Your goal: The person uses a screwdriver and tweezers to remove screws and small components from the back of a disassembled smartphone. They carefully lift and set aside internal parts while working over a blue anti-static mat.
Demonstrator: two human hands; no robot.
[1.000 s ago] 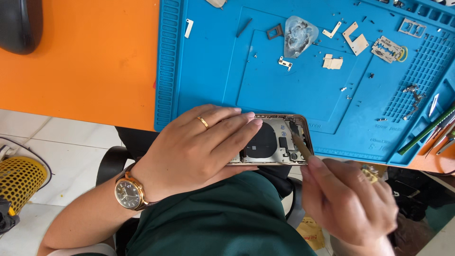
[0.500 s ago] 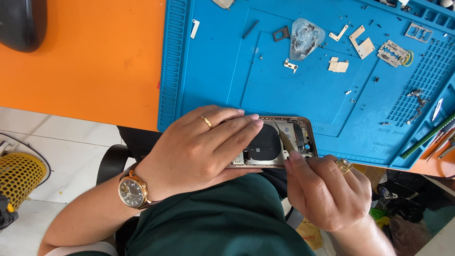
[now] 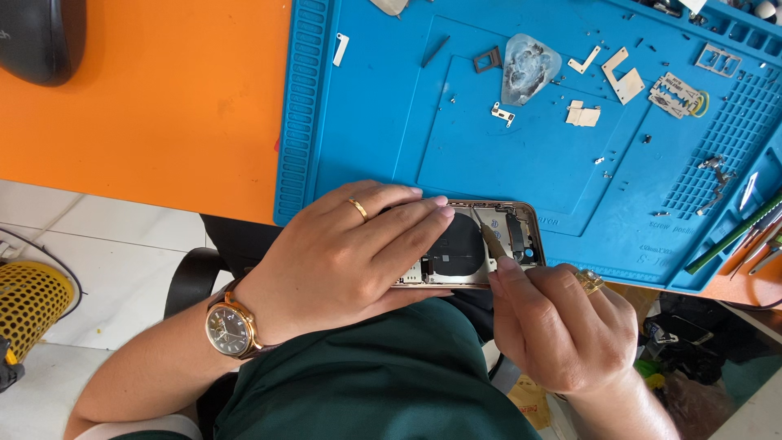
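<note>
Left hand fingers spread flat, clamping phone; long axis sideways. Right hand fingers pinch pry tool, tip just beyond them inside phone.

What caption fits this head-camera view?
Left hand steadies an opened phone while right hand probes it with a tool.

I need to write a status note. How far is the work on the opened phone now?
Done: the opened phone shows its insides, and small removed parts lie on the blue mat. In hand: the left hand steadies it while the right hand works a thin tool inside. Left: inner parts remain in the housing.
</note>
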